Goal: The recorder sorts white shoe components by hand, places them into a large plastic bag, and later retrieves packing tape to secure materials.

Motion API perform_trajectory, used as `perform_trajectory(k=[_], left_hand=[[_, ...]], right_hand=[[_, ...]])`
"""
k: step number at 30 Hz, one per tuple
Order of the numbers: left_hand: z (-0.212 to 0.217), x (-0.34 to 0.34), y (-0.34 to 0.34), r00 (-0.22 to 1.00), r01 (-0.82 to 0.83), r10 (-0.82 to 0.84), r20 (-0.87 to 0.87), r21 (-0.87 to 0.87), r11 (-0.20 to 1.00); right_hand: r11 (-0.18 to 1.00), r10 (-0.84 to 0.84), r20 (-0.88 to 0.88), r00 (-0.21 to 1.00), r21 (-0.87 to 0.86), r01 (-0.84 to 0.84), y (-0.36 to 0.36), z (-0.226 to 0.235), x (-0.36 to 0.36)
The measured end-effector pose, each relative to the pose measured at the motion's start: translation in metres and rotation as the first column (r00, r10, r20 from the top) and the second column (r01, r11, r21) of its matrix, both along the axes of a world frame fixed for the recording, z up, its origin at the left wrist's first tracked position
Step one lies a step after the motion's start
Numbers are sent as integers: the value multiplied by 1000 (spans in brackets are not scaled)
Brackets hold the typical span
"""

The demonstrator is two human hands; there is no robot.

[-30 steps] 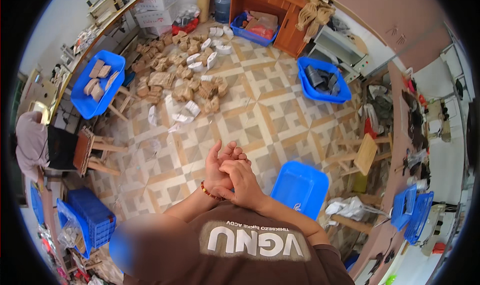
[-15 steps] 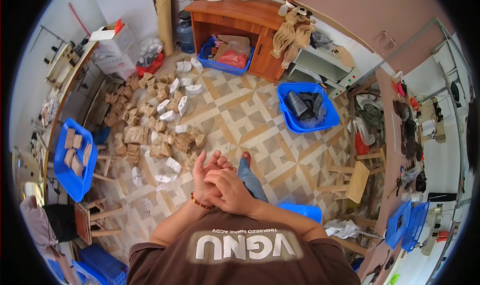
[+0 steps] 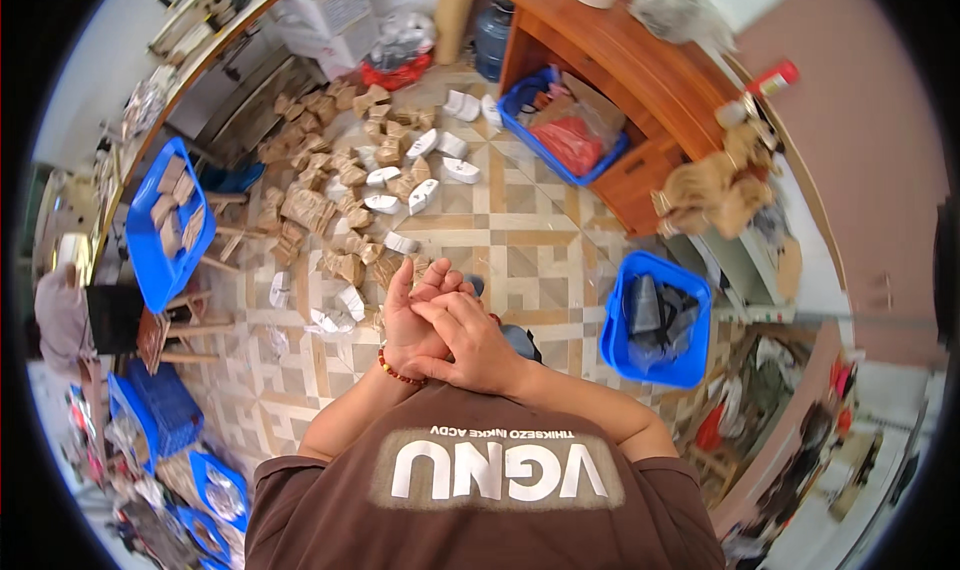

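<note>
In front of my chest the two hands touch each other. My left hand (image 3: 405, 322) is turned palm up, its fingers apart and slightly curled, with a red and yellow bead bracelet (image 3: 399, 369) around its wrist. Across its palm lies my right hand (image 3: 474, 344), back upward, fingers extended loosely and thumb near the left wrist. No object shows in either hand, though the spot where the palms meet is hidden. Past the hands, bundles of brown pieces (image 3: 308, 208) and white pieces (image 3: 423, 196) are scattered on the floor.
A blue bin with dark material (image 3: 612, 345) stands to the right. Ahead is a wooden desk (image 3: 640, 55) with another blue bin (image 3: 600, 175) beneath it. On the left are a blue tub of brown pieces (image 3: 150, 250), wooden stools (image 3: 153, 340) and a workbench (image 3: 190, 75).
My view has swung to the right, so the desk and floor pieces sit differently in the picture. The hands keep nearly the same pose against each other.
</note>
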State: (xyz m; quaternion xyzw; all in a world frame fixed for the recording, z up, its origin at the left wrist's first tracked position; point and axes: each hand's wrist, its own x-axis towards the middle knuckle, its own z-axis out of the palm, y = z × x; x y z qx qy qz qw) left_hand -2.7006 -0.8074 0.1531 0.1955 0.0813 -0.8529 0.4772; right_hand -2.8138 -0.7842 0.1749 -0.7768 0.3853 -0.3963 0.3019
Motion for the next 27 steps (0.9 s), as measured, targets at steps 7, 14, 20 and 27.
perform_trajectory(k=[7,14,20,27], left_hand=[[-17,-2,-102,978,-209,208,-26,-58,976],[-34,19,-233,904,-427,426,25,40,904],[-10,44,-321,869,-495,495,-12,-26,869],[-4,76,-366,726,-688,688,11,-9,726]], right_hand=[[963,270,-25,963,-20,-270,-126,-24,-9],[868,494,-12,869,-47,-494,-289,-36,15],[797,604,78,793,-40,-603,-388,-23,40],[632,771,137,622,-54,-773,-463,-19,86]])
